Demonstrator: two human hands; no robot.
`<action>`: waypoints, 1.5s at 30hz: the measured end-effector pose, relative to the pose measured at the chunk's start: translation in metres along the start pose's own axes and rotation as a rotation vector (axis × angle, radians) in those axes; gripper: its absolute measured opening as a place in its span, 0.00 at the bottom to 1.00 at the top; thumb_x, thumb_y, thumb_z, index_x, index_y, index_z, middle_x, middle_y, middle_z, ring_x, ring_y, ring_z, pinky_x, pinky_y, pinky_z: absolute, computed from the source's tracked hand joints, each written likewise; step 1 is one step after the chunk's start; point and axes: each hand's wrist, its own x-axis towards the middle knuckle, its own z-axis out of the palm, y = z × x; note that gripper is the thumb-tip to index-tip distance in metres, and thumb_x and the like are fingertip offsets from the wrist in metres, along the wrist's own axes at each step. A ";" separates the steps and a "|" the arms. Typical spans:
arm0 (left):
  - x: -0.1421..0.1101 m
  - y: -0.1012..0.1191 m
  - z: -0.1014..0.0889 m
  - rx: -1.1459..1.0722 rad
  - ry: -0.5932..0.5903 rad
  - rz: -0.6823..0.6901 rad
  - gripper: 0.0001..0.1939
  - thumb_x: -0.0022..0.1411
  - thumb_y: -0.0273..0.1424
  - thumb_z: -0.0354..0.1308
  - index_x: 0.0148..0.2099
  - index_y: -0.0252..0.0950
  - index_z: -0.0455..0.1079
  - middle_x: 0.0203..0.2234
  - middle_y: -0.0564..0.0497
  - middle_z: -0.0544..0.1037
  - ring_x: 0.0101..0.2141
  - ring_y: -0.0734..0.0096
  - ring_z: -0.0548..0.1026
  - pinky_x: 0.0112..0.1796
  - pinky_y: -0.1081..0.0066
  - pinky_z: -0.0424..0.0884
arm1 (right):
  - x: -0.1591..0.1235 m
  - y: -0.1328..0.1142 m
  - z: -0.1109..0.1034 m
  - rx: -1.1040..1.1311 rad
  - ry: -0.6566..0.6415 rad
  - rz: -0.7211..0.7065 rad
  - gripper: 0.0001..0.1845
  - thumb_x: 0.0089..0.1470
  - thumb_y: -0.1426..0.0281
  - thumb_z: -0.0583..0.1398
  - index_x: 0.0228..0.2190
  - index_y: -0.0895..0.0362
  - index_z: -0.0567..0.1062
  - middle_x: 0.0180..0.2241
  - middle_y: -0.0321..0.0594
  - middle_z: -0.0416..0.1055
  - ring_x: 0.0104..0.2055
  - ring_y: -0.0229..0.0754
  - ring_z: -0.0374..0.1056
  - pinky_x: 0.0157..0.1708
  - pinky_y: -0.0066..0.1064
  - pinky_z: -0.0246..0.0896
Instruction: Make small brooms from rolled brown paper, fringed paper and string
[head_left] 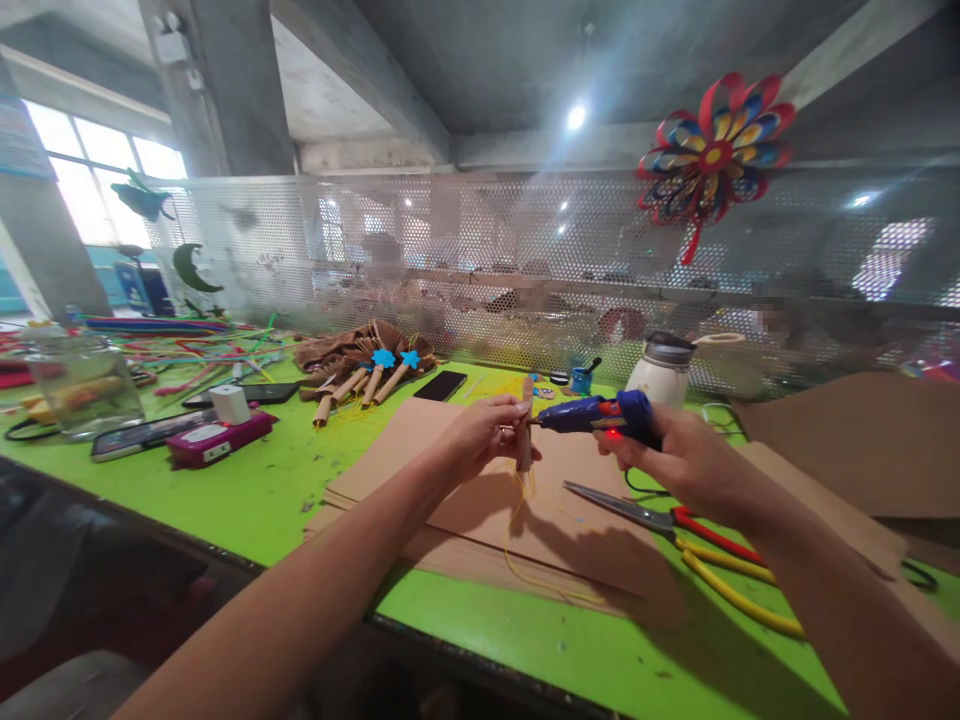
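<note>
My left hand (491,437) pinches a narrow rolled strip of brown paper (525,450), held upright above the stacked sheets. A thin yellow string (511,540) trails from below it onto the paper. My right hand (686,455) is wrapped round a blue glue gun (592,413) with a red light glowing near its grip. The gun's nozzle points left and meets, or nearly meets, the rolled strip. Beneath both hands lies a stack of brown paper sheets (450,500). Scissors (637,508) with red and yellow handles rest to the right, partly hidden by my right forearm.
Brown paper brooms or bundles (367,375) with blue stars lie at the back left, near a black phone (440,386). A purple power strip (221,440) and glass jar (82,385) stand left. A white flask (660,368) stands behind the gun, before a perforated screen (480,260).
</note>
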 end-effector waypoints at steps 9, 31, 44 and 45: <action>0.001 -0.002 -0.003 -0.008 -0.005 -0.018 0.05 0.56 0.29 0.53 0.30 0.33 0.60 0.16 0.56 0.65 0.17 0.73 0.70 0.31 0.63 0.71 | 0.000 -0.008 -0.003 -0.019 -0.040 0.013 0.15 0.53 0.58 0.54 0.28 0.57 0.71 0.23 0.38 0.68 0.24 0.40 0.61 0.23 0.30 0.54; 0.005 -0.004 -0.009 -0.019 -0.034 -0.077 0.06 0.55 0.30 0.54 0.31 0.32 0.61 0.17 0.56 0.64 0.18 0.71 0.72 0.28 0.67 0.70 | 0.001 -0.007 -0.003 0.010 -0.045 0.029 0.14 0.52 0.59 0.55 0.29 0.57 0.72 0.23 0.37 0.67 0.25 0.38 0.59 0.23 0.29 0.54; 0.005 -0.005 -0.010 0.018 -0.050 -0.089 0.07 0.58 0.29 0.53 0.28 0.32 0.61 0.15 0.56 0.64 0.16 0.75 0.68 0.26 0.69 0.70 | -0.005 -0.009 -0.005 0.022 -0.189 0.044 0.16 0.54 0.56 0.54 0.29 0.56 0.71 0.24 0.37 0.66 0.25 0.38 0.59 0.23 0.29 0.53; 0.005 -0.005 -0.010 0.017 -0.053 -0.093 0.07 0.58 0.29 0.52 0.28 0.32 0.61 0.16 0.56 0.64 0.16 0.76 0.68 0.26 0.69 0.71 | -0.005 -0.009 -0.005 0.024 -0.199 0.041 0.16 0.54 0.56 0.54 0.29 0.56 0.71 0.24 0.37 0.66 0.25 0.38 0.59 0.23 0.29 0.53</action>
